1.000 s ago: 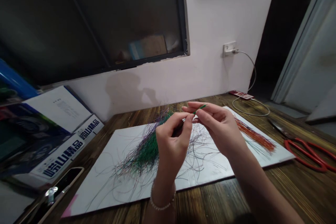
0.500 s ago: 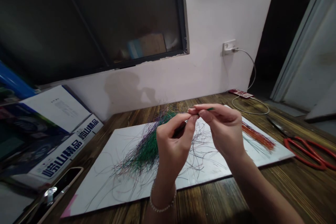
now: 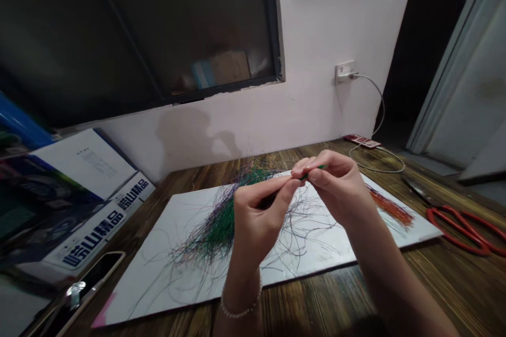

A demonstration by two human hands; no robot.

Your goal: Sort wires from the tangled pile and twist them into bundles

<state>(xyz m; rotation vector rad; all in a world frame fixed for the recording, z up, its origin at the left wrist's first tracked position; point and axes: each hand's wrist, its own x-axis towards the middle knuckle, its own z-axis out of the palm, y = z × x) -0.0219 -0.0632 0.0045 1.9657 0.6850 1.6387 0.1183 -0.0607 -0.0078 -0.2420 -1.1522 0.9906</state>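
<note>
A thin green strand bundle [image 3: 319, 167] is pinched between both hands, above a white board [image 3: 158, 279]. My left hand [image 3: 263, 216], with a beaded bracelet at the wrist, closes thumb and forefinger on its left end. My right hand [image 3: 336, 184] grips it just beside, fingertips nearly touching the left ones; a green tip shows past them. Behind my left hand lies a loose heap of green and purple wires [image 3: 221, 221]. Thin dark wires [image 3: 304, 221] are scattered to the right of it. Orange-red strands [image 3: 393, 208] lie on the board's right part.
Red-handled scissors [image 3: 460, 226] lie on the wooden table [image 3: 415, 284] at the right. A red phone or power bank [image 3: 361, 140] with a white cable sits at the back. Boxes [image 3: 95, 168] and a phone [image 3: 95, 274] stand or lie at the left.
The fingertips of both hands have shifted slightly right and down. More of the green bundle shows between them. The heap, strands and scissors have not moved.
</note>
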